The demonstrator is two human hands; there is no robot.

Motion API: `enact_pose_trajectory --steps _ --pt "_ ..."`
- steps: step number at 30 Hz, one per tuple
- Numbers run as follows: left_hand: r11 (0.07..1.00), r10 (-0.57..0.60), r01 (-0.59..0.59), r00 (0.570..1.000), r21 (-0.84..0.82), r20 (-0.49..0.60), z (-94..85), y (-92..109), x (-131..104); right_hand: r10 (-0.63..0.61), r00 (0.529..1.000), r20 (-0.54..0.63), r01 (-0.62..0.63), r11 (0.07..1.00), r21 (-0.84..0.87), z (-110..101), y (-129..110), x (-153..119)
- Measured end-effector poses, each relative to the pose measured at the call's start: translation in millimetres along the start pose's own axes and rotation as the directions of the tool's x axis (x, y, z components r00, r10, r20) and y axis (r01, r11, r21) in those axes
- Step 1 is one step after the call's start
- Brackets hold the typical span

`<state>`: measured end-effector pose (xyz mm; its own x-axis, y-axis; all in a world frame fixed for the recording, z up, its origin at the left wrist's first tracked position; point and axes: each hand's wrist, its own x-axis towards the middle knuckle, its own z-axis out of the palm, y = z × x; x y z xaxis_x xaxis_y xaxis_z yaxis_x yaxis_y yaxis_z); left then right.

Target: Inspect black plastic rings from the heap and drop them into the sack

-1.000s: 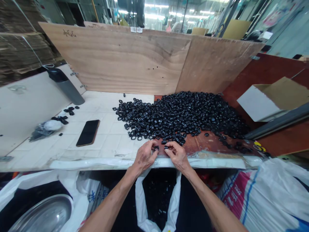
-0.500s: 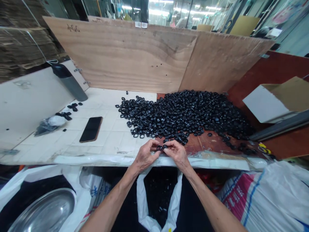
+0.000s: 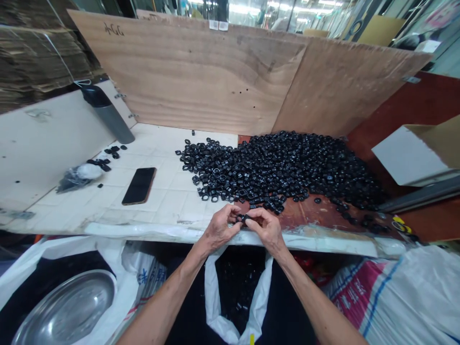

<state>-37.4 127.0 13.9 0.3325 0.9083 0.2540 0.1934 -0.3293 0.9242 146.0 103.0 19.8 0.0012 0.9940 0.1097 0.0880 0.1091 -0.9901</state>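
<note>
Near the table's front edge my left hand (image 3: pixel 223 226) pinches a small black ring-shaped part (image 3: pixel 239 218) between thumb and fingers. Facing it, my right hand (image 3: pixel 266 227) grips another small black part (image 3: pixel 246 218), and the two parts meet or nearly touch. Fingertips cover much of both pieces. Just beyond my hands spreads a large pile of black ring-like parts (image 3: pixel 287 165). Below them, an open white bag (image 3: pixel 212 299) hangs at my lap with many black parts inside it.
On the left of the table (image 3: pixel 172 191) lie a phone (image 3: pixel 139 186), a grey bottle (image 3: pixel 114 120) and a clear plastic bag (image 3: pixel 77 179). A wooden board (image 3: pixel 201 72) closes the back. A white box (image 3: pixel 409 155) stands right; a metal bowl (image 3: pixel 72 311) and a filled sack (image 3: pixel 406 292) flank me below.
The parts in my two hands have come closer together. The view has shifted slightly, so the table's contents sit a little further right and higher.
</note>
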Motion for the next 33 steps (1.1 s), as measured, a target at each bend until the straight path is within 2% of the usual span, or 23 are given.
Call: enact_pose_trajectory --steps 3,8,11,15,21,26,33 --pt "1.0 -0.004 0.004 1.0 -0.026 -0.01 -0.8 2 -1 -0.099 0.995 -0.031 0.095 0.989 -0.11 7 0 -2" --pt "0.987 -0.056 0.052 0.998 -0.15 -0.027 -3.7 4 -2 -0.124 0.991 -0.045 0.116 0.982 -0.147 10 -3 -7" --pt "0.988 0.003 -0.007 1.0 -0.152 -0.028 -6.7 5 -2 -0.11 0.991 -0.072 0.102 0.989 -0.107 11 -6 -10" --pt "0.991 0.125 -0.127 0.991 -0.047 -0.041 -9.5 4 -1 -0.111 0.988 -0.104 0.1 0.989 -0.105 15 -11 -10" --pt "0.986 0.165 -0.166 0.985 -0.021 -0.049 -9.6 2 -1 -0.122 0.985 -0.12 0.101 0.981 -0.169 18 -12 -9" --pt "0.984 0.18 -0.18 0.982 -0.008 -0.059 -8.6 2 -2 -0.019 0.99 -0.142 0.003 0.994 -0.108 18 -6 -10" --pt "0.972 0.234 -0.235 0.971 -0.006 -0.046 -7.8 -1 -3 0.047 0.998 -0.051 -0.055 0.987 -0.15 12 -12 -6"
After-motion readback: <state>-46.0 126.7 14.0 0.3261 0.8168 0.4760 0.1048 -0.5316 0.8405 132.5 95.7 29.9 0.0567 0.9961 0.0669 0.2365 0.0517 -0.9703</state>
